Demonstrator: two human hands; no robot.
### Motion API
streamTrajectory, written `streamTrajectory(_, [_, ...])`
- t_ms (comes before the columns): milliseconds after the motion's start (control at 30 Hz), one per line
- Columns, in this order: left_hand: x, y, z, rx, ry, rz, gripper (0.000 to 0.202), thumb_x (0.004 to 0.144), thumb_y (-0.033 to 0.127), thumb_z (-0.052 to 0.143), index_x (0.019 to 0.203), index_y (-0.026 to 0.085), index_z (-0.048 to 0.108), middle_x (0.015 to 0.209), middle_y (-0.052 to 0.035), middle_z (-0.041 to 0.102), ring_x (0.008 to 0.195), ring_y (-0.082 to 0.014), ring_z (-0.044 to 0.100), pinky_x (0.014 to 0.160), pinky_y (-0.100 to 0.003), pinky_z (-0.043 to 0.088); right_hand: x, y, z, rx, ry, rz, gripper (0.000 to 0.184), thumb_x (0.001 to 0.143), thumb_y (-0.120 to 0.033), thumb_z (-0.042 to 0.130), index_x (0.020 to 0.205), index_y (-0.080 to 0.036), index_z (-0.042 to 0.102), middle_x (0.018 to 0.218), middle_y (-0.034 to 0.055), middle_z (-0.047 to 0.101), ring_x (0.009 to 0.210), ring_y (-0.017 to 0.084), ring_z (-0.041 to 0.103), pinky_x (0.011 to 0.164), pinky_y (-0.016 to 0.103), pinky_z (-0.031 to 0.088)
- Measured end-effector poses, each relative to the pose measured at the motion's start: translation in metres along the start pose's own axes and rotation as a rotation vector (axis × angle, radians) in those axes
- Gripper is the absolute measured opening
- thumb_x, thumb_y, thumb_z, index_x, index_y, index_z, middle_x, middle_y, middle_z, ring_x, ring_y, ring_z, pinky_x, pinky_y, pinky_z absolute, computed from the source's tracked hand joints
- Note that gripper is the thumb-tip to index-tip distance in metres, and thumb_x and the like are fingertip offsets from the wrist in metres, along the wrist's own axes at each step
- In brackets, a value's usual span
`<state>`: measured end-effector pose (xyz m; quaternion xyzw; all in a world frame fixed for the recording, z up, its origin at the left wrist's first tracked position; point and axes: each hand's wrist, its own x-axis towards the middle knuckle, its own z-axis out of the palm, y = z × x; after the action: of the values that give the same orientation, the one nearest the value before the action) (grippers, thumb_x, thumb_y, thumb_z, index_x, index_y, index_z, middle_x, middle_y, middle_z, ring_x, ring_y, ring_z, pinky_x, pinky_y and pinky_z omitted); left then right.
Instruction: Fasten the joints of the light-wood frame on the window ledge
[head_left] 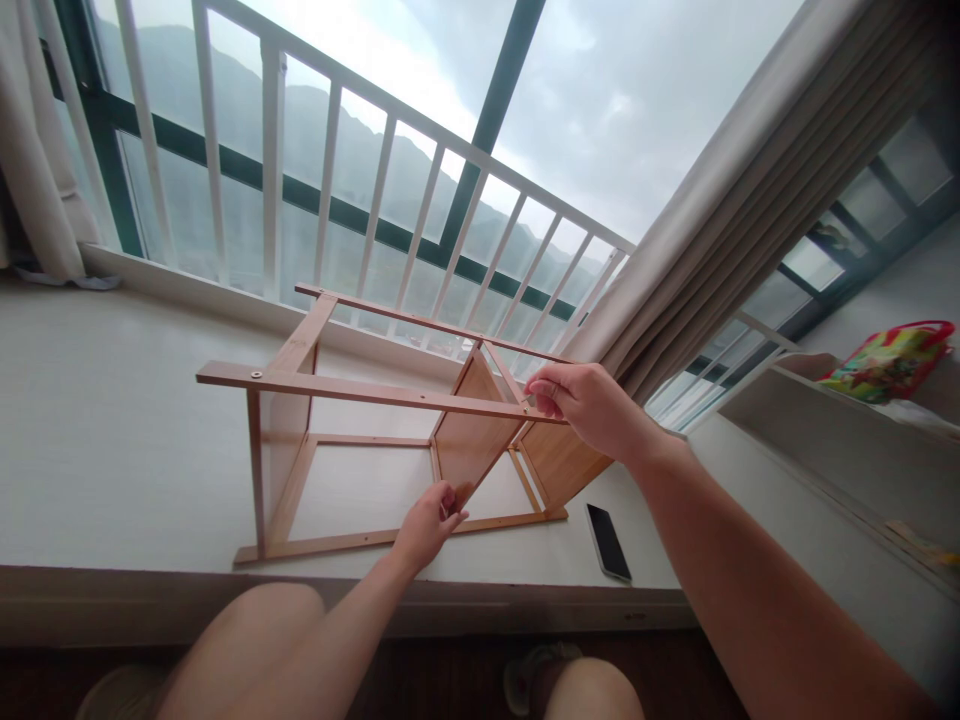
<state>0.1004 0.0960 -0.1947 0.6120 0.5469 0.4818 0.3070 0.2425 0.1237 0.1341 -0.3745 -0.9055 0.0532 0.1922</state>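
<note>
A wooden shelf frame [360, 390] lies on its side on the white window ledge, with thin boards set crosswise between its rails. My left hand [431, 520] is closed on the near edge of the middle shelf board [476, 430], low in the frame. Above the upper front rail, my right hand [566, 388] is pinched at a spot near the rail's right end. What its fingertips hold is too small to make out. Bolt heads show along the rail, one of them near its left end [256, 375]. My right forearm partly covers the frame's right end.
A black phone [609, 542] lies on the ledge [135, 440] right of the frame. Behind stand white railings [326, 185] and windows, with curtains [697, 200] at both sides. A colourful bag [892, 360] sits on a shelf at right. My knees are below the ledge.
</note>
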Motion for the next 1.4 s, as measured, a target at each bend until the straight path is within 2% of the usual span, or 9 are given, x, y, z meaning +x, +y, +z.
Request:
streamTrajectory(167, [0.000, 0.000, 0.001, -0.002, 0.001, 0.001, 0.023, 0.080, 0.039, 0.062, 0.082, 0.022, 0.047, 0.078, 0.0020, 0.053, 0.066, -0.0134, 0.048, 0.064, -0.027, 0.036, 0.003, 0.002, -0.008, -0.076, -0.095, -0.019, 0.029, 0.092, -0.031, 0.047, 0.072, -0.017, 0.062, 0.063, 0.0001, 0.061, 0.058, 0.011, 0.049, 0.058, 0.025, 0.035])
streamTrajectory(400, [-0.001, -0.001, 0.001, -0.007, 0.004, -0.007, 0.023, 0.080, 0.039, 0.062, 0.082, 0.022, 0.047, 0.079, 0.0021, 0.053, 0.066, -0.0133, 0.047, 0.065, -0.027, 0.037, 0.006, 0.007, -0.010, -0.008, -0.153, -0.002, 0.034, 0.094, -0.038, 0.046, 0.076, -0.017, 0.066, 0.067, 0.0006, 0.063, 0.059, 0.011, 0.049, 0.062, 0.025, 0.037])
streamTrajectory(533, [-0.001, 0.000, 0.000, -0.011, 0.006, -0.009, 0.022, 0.079, 0.038, 0.062, 0.081, 0.022, 0.047, 0.079, 0.0019, 0.053, 0.066, -0.0134, 0.048, 0.065, -0.027, 0.037, 0.010, 0.012, -0.011, 0.054, -0.191, 0.054, 0.036, 0.093, -0.041, 0.046, 0.078, -0.017, 0.068, 0.066, 0.0016, 0.064, 0.057, 0.011, 0.049, 0.059, 0.025, 0.037])
streamTrajectory(733, [-0.001, 0.003, -0.001, -0.014, 0.005, -0.013, 0.023, 0.079, 0.038, 0.062, 0.081, 0.022, 0.046, 0.079, 0.0017, 0.054, 0.065, -0.0134, 0.048, 0.065, -0.027, 0.037, 0.014, 0.005, -0.005, -0.154, -0.039, 0.079, 0.048, 0.092, -0.047, 0.045, 0.059, -0.017, 0.061, 0.049, -0.0001, 0.051, 0.047, 0.011, 0.040, 0.050, 0.027, 0.027])
streamTrajectory(867, [0.000, 0.002, -0.001, -0.013, 0.005, -0.011, 0.022, 0.079, 0.036, 0.062, 0.081, 0.022, 0.046, 0.079, 0.0015, 0.053, 0.064, -0.0133, 0.047, 0.065, -0.027, 0.037, 0.016, -0.005, 0.006, -0.367, 0.083, 0.180, 0.051, 0.092, -0.045, 0.045, 0.050, -0.018, 0.056, 0.046, 0.0029, 0.048, 0.046, 0.013, 0.040, 0.050, 0.029, 0.025])
streamTrajectory(1000, [0.000, 0.001, 0.000, -0.011, 0.002, -0.007, 0.021, 0.079, 0.036, 0.062, 0.081, 0.022, 0.046, 0.079, 0.0016, 0.053, 0.065, -0.0132, 0.047, 0.065, -0.027, 0.037, 0.018, -0.016, 0.015, -0.550, 0.177, 0.353, 0.039, 0.088, -0.039, 0.050, 0.059, -0.018, 0.064, 0.060, 0.0119, 0.060, 0.058, 0.020, 0.054, 0.056, 0.031, 0.030])
streamTrajectory(1133, [-0.001, 0.003, -0.001, -0.010, 0.002, -0.006, 0.022, 0.079, 0.036, 0.062, 0.080, 0.022, 0.046, 0.078, 0.0021, 0.052, 0.065, -0.0134, 0.047, 0.065, -0.027, 0.036, 0.017, -0.022, 0.013, -0.511, 0.167, 0.416, 0.038, 0.091, -0.045, 0.051, 0.070, -0.018, 0.066, 0.072, 0.0150, 0.063, 0.073, 0.026, 0.060, 0.066, 0.033, 0.035])
streamTrajectory(1233, [-0.001, 0.005, -0.002, -0.013, 0.001, -0.007, 0.022, 0.079, 0.037, 0.062, 0.080, 0.022, 0.046, 0.078, 0.0019, 0.053, 0.065, -0.0135, 0.047, 0.065, -0.027, 0.036, 0.015, -0.019, 0.005, -0.460, 0.126, 0.333, 0.040, 0.095, -0.046, 0.046, 0.071, -0.019, 0.064, 0.069, 0.0116, 0.063, 0.070, 0.022, 0.059, 0.065, 0.031, 0.034])
streamTrajectory(1400, [0.000, 0.005, -0.003, -0.020, -0.005, -0.011, 0.021, 0.078, 0.036, 0.062, 0.080, 0.021, 0.047, 0.078, 0.0015, 0.053, 0.066, -0.0138, 0.048, 0.065, -0.027, 0.037, 0.006, -0.003, -0.011, -0.310, -0.026, 0.033, 0.034, 0.096, -0.033, 0.045, 0.071, -0.019, 0.062, 0.063, 0.0036, 0.063, 0.058, 0.015, 0.054, 0.061, 0.027, 0.034])
